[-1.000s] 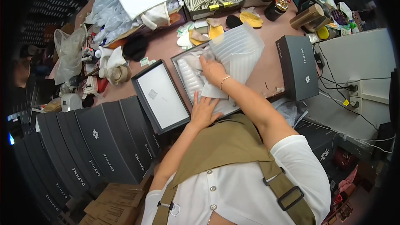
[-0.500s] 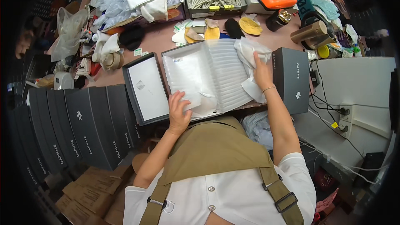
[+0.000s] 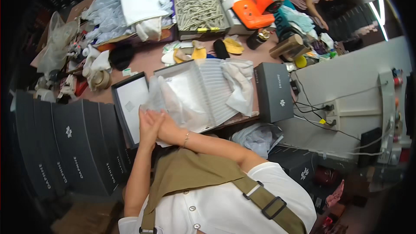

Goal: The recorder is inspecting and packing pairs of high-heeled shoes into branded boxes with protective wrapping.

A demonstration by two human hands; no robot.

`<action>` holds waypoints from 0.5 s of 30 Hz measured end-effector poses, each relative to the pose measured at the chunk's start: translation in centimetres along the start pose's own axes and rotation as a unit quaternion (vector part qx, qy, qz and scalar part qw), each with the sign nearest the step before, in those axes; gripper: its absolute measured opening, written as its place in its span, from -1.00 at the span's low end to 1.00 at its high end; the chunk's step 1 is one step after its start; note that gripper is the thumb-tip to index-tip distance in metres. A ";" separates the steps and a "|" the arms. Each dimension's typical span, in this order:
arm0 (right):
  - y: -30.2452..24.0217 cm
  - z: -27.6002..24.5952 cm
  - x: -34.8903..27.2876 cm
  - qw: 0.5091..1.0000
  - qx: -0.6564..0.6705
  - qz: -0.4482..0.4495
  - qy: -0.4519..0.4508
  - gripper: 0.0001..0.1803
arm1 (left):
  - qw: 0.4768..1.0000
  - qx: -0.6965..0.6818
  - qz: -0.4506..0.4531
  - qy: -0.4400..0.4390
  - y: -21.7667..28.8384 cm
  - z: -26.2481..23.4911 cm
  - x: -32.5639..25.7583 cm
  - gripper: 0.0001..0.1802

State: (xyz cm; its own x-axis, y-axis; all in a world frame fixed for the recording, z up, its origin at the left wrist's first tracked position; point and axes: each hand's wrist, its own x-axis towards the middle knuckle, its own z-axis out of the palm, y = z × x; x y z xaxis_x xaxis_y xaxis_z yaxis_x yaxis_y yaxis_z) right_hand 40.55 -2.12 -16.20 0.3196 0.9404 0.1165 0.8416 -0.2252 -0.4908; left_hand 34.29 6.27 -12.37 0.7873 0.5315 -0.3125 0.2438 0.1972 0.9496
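A dark shoe box (image 3: pixel 177 66) stands open before me, lined with a ribbed translucent wrapping sheet (image 3: pixel 211 91) that spills over its right side. White tissue paper (image 3: pixel 239 87) lies crumpled on the sheet's right part. Something pale under film fills the box; its shape is unclear. At the box's near left corner my left hand (image 3: pixel 149 129) is closed at the raised left edge of the sheet. My right hand (image 3: pixel 170 129) reaches across and closes beside it on the same edge; its fingertips are partly hidden. Left of both hands lies the white-lined box lid (image 3: pixel 131 93).
Dark shoe boxes (image 3: pixel 76 147) stand in a row at left; another closed box (image 3: pixel 276 91) is at right. Behind are a carton of paper sticks (image 3: pixel 201 13), an orange device (image 3: pixel 255 8) and a tumbler (image 3: pixel 287 45). Cables (image 3: pixel 310 108) hang by the right wall. Another person (image 3: pixel 307 0) sits far right.
My right hand has let go of the tissue paper and crossed left to my left hand. The sheet's left edge has been raised. The view has shifted to the right.
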 end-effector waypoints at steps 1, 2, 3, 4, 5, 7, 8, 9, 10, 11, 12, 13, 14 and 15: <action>0.6 0.2 0.0 0.999 0.010 -0.019 -0.049 -0.44 | 0.997 -0.054 -0.055 0.031 -1.0 -1.2 0.4 -0.43; 1.6 -0.8 -0.2 0.999 0.015 0.019 -0.022 -0.41 | 0.987 -0.098 -0.112 0.061 -2.6 -3.0 0.5 -0.57; 2.5 -2.0 -1.1 0.998 0.025 0.054 0.004 -0.39 | 0.982 -0.122 -0.116 0.080 -4.7 -4.6 0.2 -0.64; 3.3 -2.7 -2.2 0.995 0.038 0.085 0.028 -0.36 | 0.976 -0.147 -0.122 0.103 -6.4 -5.5 0.0 -0.70; 4.2 -3.0 -3.2 0.989 0.027 0.141 0.034 -0.36 | 0.979 -0.138 -0.115 0.099 -6.7 -5.2 0.1 -0.70; 5.6 -2.6 -5.3 0.967 0.017 0.250 0.042 -0.36 | 0.983 -0.116 -0.105 0.099 -7.1 -4.7 -0.5 -0.70; 6.2 -1.8 -6.0 0.965 0.018 0.257 0.040 -0.37 | 0.987 -0.093 -0.091 0.090 -6.9 -5.0 -0.2 -0.70; 6.9 -0.7 -6.1 0.965 0.019 0.258 0.035 -0.37 | 0.991 -0.073 -0.074 0.088 -6.5 -5.7 0.5 -0.70; 7.1 0.3 -5.8 0.966 0.023 0.254 0.030 -0.37 | 0.993 -0.051 -0.056 0.091 -5.9 -6.6 1.1 -0.70; 7.8 0.8 -6.0 0.966 0.038 0.244 0.075 -0.37 | 0.993 -0.043 -0.014 0.113 -5.3 -6.7 1.9 -0.71; 7.9 1.1 -6.1 0.963 0.066 0.232 0.117 -0.36 | 0.989 -0.025 0.024 0.143 -4.6 -7.6 2.4 -0.72; 8.2 0.4 -6.1 0.967 0.068 0.173 0.174 -0.36 | 0.987 -0.019 0.022 0.155 -3.7 -8.8 2.8 -0.74; 6.8 -1.9 -5.8 0.962 0.062 0.235 0.127 -0.37 | 0.985 -0.009 0.018 0.173 -3.1 -10.0 3.0 -0.74; 7.0 -2.9 -6.1 0.961 0.072 0.241 0.114 -0.35 | 0.982 0.019 0.037 0.183 -2.8 -10.7 3.0 -0.75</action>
State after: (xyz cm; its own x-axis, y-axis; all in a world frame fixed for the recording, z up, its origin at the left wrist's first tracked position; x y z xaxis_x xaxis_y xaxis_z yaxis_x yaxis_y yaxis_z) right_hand 45.73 -10.21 -17.88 0.7586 0.6511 0.0237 0.5075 -0.5676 -0.6483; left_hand 29.92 16.13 -16.27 0.5491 0.8053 -0.2236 0.2197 0.1190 0.9683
